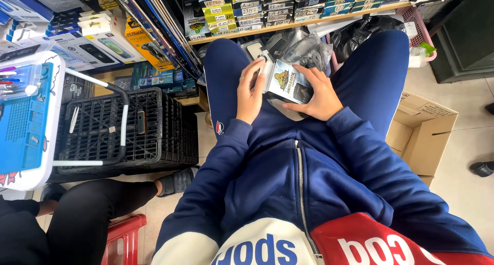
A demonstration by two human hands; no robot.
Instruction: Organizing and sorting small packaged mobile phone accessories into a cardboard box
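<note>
Head view, looking down at the lap of a seated person in a navy zip jacket (288,183) and navy trousers.

Hands: both are together on the lap, closed on one item. The left hand (250,95) grips the left edge of a flat retail packet (288,79), fingers curled up over that edge, a ring on one finger. The right hand (319,96) lies over the packet's right and near side, fingers spread across its face. The packet is white with a yellow-and-dark printed graphic (print too small to make out), held tilted, between the thighs and just above them.

Just beyond the packet, at the far end of the lap, sits a loose heap of clear plastic bags (303,48) with dark contents; what is inside cannot be told.

Surroundings: a black plastic crate (149,136) stands on the floor to the left, with a white-and-black bar handle across it. Far side, a wooden shelf (288,24) carries rows of small boxes (247,8). To the right, an open cardboard box (422,129) rests on the tiled floor. Near left, another person's dark-clothed leg (98,208) and a red stool (123,239).
</note>
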